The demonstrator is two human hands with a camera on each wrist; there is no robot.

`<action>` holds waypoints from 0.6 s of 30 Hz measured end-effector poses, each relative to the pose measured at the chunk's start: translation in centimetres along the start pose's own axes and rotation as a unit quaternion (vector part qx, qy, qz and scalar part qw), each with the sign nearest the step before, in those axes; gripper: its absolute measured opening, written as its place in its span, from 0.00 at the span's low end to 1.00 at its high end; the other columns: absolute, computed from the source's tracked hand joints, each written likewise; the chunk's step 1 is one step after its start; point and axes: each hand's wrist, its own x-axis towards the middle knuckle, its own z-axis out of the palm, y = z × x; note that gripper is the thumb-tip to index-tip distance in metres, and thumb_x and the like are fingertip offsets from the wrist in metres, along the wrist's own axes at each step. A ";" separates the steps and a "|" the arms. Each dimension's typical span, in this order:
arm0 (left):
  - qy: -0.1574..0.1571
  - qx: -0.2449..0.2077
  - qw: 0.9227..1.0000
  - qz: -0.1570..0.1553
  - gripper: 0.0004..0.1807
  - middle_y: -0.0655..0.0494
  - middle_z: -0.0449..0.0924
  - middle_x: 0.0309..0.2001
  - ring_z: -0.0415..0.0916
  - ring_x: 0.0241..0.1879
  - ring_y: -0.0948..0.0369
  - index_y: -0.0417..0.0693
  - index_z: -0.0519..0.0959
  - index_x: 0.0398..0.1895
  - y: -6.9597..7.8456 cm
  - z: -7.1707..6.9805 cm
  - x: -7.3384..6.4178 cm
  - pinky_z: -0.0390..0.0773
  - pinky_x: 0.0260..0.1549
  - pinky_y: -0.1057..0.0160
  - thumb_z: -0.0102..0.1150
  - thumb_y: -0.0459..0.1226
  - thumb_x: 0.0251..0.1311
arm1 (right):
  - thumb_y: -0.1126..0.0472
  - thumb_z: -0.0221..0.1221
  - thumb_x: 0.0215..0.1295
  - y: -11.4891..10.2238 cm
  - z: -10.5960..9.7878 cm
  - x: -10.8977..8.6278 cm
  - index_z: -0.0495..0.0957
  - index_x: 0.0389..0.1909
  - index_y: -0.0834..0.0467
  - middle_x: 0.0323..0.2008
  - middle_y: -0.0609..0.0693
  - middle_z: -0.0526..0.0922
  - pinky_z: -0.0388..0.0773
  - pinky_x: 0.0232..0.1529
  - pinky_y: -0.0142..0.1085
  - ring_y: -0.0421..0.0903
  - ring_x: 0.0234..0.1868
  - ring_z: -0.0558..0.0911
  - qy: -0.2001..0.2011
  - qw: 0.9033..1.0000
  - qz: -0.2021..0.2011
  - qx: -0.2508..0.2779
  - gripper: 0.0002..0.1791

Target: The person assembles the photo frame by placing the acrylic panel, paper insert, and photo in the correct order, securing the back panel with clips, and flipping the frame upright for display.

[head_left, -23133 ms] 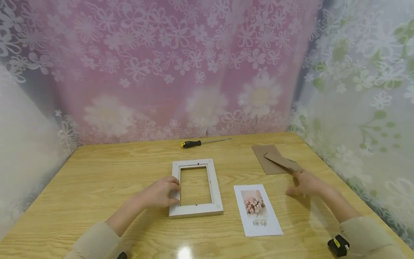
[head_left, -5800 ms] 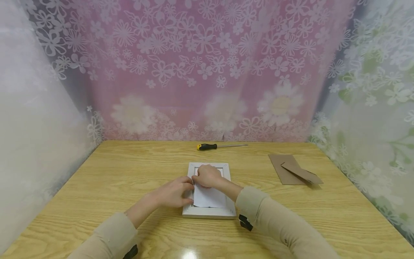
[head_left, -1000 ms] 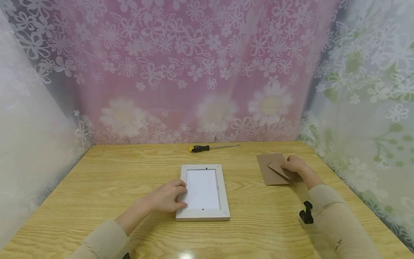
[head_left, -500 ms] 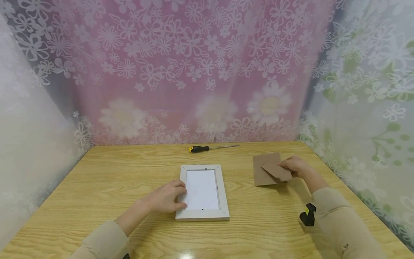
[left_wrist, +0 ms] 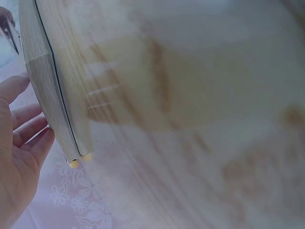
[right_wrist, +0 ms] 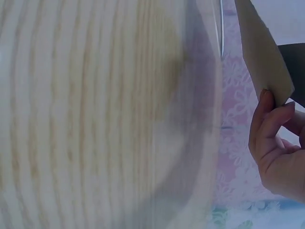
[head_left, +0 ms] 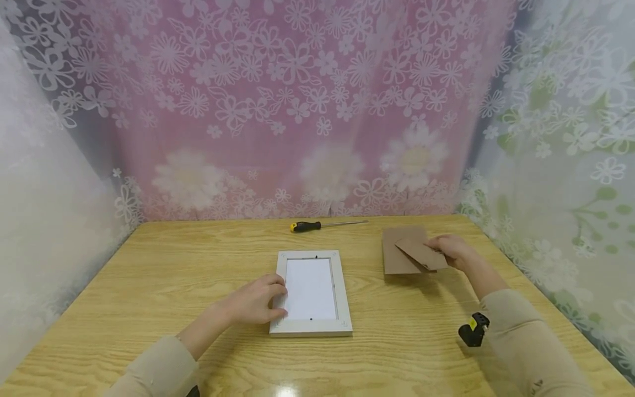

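Note:
A white picture frame [head_left: 311, 327] lies back side up on the table, with a white sheet [head_left: 311, 289] filling its opening. My left hand [head_left: 255, 300] rests against the frame's left side, its fingertips and thumb touching the border. In the left wrist view, those fingers [left_wrist: 33, 129] meet the frame's side edge [left_wrist: 45, 86]. At the right, my right hand [head_left: 453, 253] pinches a brown backing board [head_left: 399, 262] by its stand flap [head_left: 421, 255]. The board appears raised off the table. In the right wrist view, thumb and fingertips [right_wrist: 281, 112] hold the flap's corner [right_wrist: 269, 62].
A screwdriver [head_left: 306, 226] with a black and yellow handle lies at the back of the wooden table [head_left: 208, 253]. Behind it hangs a pink flowered curtain [head_left: 297, 110]. Pale sheets close off both sides. A black wrist camera [head_left: 473, 330] sits at the right sleeve.
My right hand has lifted the backing board by its flap and shifted it left and slightly farther back. The left hand and frame have stayed in place over the last second.

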 end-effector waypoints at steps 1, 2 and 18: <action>0.000 0.000 1.000 0.000 0.21 0.48 0.73 0.50 0.71 0.49 0.54 0.37 0.78 0.46 0.0 0.0 0.0 0.74 0.48 0.58 0.64 0.43 0.54 | 0.61 0.41 0.73 -0.2 0.2 0.0 0.50 0.64 0.78 0.36 0.48 0.74 0.77 0.35 0.30 0.36 0.31 0.77 -0.002 1.000 -0.001 0.006 0.28; 0.001 0.000 1.000 -0.001 0.21 0.47 0.73 0.50 0.71 0.49 0.54 0.37 0.78 0.46 0.0 -0.1 0.0 0.74 0.48 0.58 0.64 0.43 0.54 | 0.60 0.42 0.73 -0.5 0.3 -0.1 0.50 0.64 0.77 0.37 0.48 0.73 0.77 0.36 0.29 0.35 0.32 0.76 -0.002 1.000 -0.003 0.007 0.29; -0.006 -0.011 1.000 -0.002 0.21 0.47 0.72 0.51 0.71 0.50 0.54 0.37 0.78 0.46 0.0 -0.1 0.1 0.74 0.48 0.58 0.64 0.43 0.54 | 0.60 0.45 0.72 -2.5 5.1 -1.4 0.55 0.63 0.77 0.37 0.46 0.78 0.79 0.37 0.32 0.38 0.34 0.80 -0.058 0.996 -0.041 0.055 0.28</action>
